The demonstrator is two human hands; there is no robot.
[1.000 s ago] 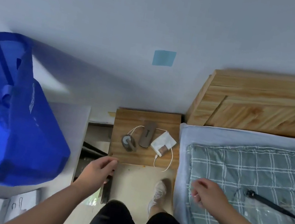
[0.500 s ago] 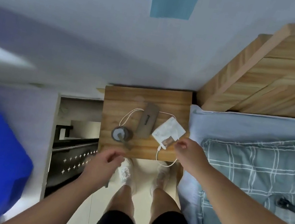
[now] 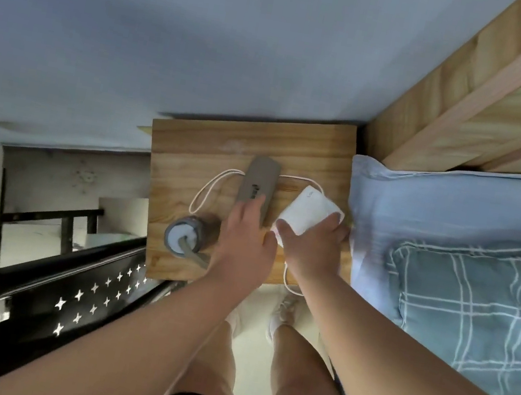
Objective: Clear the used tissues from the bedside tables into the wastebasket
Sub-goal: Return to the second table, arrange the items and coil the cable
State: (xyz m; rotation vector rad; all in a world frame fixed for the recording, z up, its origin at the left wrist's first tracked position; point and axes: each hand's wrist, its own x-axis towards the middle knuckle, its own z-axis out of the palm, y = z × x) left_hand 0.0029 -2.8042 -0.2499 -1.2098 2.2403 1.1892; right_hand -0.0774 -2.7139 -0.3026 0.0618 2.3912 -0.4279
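Tissue (image 3: 307, 210): one white folded piece, right side of the single wooden bedside table (image 3: 183, 190), beside the bed (image 3: 451, 252). Also on the table: one grey remote (image 3: 257, 187), one white cable (image 3: 208, 188), one round grey device (image 3: 184, 239). Right hand (image 3: 311, 244) curled around the tissue's near edge, gripping it. Left hand (image 3: 246, 240) loosely spread, fingertips on the remote, holding nothing.

Both my bare forearms stretched forward and down, my left hand (image 3: 247, 233) flat with fingers together and pointing ahead, my right hand (image 3: 312, 241) just beside it, fingers curled in a grip, wrists nearly touching
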